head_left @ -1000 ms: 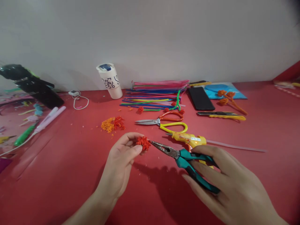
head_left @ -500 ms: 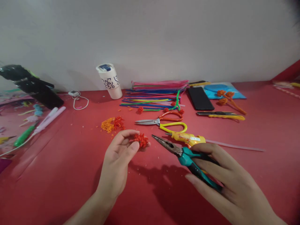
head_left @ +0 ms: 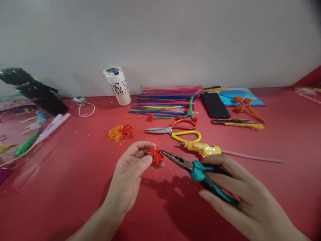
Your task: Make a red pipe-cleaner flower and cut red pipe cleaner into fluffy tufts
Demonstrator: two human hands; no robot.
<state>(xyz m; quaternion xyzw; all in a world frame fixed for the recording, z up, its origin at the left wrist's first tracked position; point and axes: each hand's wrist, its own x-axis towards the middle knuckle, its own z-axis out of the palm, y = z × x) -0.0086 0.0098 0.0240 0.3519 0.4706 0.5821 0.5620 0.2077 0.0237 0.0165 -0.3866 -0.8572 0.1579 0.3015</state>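
Between the thumb and fingers of my left hand (head_left: 131,170) is a small red tufted ball (head_left: 154,155), perhaps a flower head. My right hand (head_left: 243,190) grips teal-and-black needle-nose pliers (head_left: 197,170) by the handles. The tips of the pliers meet the right edge of the red ball; whether they pinch any of it I cannot tell. Just beyond the pliers lies a yellow glue gun (head_left: 203,148) with a clear glue stick (head_left: 253,156) in its back. Scissors (head_left: 173,130) with one red and one yellow handle lie behind my hands.
Orange and red clippings (head_left: 120,132) lie left of the scissors. Pipe cleaners (head_left: 163,102), a white tumbler (head_left: 117,86) and a black phone (head_left: 215,105) are along the back. Right of these lie a cutter knife (head_left: 237,123) and an orange flower stem (head_left: 253,110). A black bottle (head_left: 37,93) leans at left.
The red ball in my left hand has moved slightly right and down, turning a little. The pliers have shifted slightly left, their tips now at the ball's edge.
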